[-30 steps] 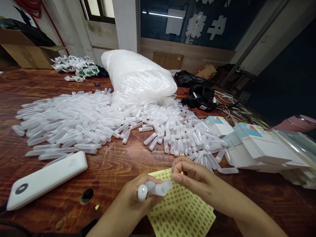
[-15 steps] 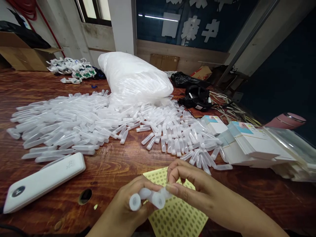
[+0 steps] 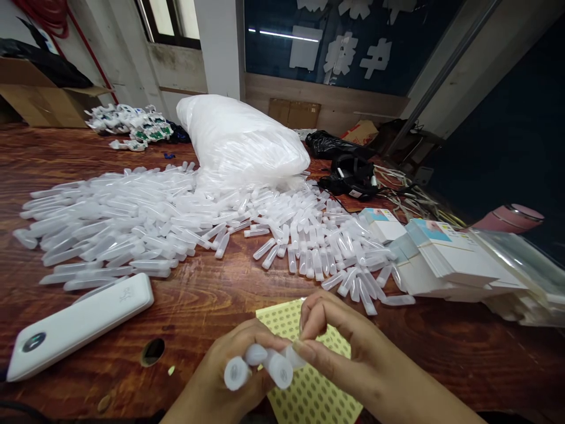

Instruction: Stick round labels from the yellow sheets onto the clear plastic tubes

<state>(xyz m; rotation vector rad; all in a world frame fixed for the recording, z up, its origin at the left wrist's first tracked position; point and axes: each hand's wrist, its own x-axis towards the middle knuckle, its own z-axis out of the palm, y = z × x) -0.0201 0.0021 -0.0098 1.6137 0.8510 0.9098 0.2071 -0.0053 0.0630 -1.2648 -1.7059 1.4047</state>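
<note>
My left hand (image 3: 236, 365) is closed around several translucent plastic tubes (image 3: 279, 370), their round ends bunched together. One end facing me carries a small grey printed oval. My right hand (image 3: 331, 338) is pinched, thumb and index finger touching the end of the rightmost tube (image 3: 295, 357). Whatever sits between those fingertips is too small to make out. Under both hands lies a yellow sheet of small oval stickers (image 3: 318, 391), partly covered by the fingers.
A wide heap of plastic tubes (image 3: 119, 218) spreads across the wooden table, with a big white plastic bag (image 3: 242, 141) behind it. At left lies a white power bank (image 3: 82, 327) near a round hole (image 3: 152, 351). Stacked printed cards (image 3: 454, 253) and a pink cup (image 3: 507, 218) stand right.
The tubes in my left hand have tilted and shifted slightly left and down. My right hand stays pinched at the rightmost tube, its fingertips moved a little.
</note>
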